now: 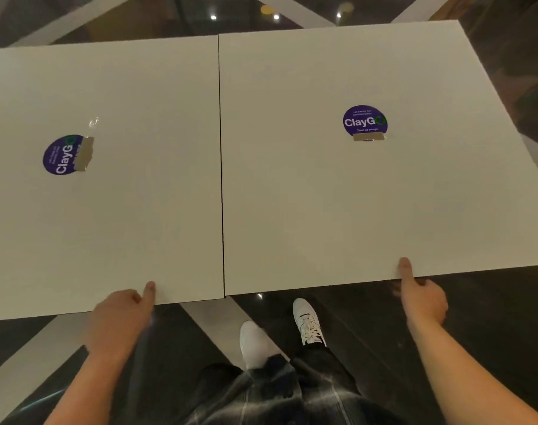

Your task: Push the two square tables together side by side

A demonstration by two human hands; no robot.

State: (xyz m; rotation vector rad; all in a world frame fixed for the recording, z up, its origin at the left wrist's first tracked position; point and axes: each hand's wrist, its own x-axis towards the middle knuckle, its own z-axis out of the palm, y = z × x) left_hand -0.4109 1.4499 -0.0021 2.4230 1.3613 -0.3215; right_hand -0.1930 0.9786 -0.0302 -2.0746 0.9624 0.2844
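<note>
Two white square tables stand side by side, their inner edges touching along a thin dark seam. The left table and the right table each carry a round purple ClayGo sticker. My left hand grips the near edge of the left table, thumb on top, fingers hidden beneath. My right hand holds the near edge of the right table the same way. The right table's near edge sits slightly farther from me than the left one's.
Dark glossy floor with pale stripes runs under and around the tables. My feet in white shoes stand near the seam, close to the near edges. A dark object borders the right table's far right side.
</note>
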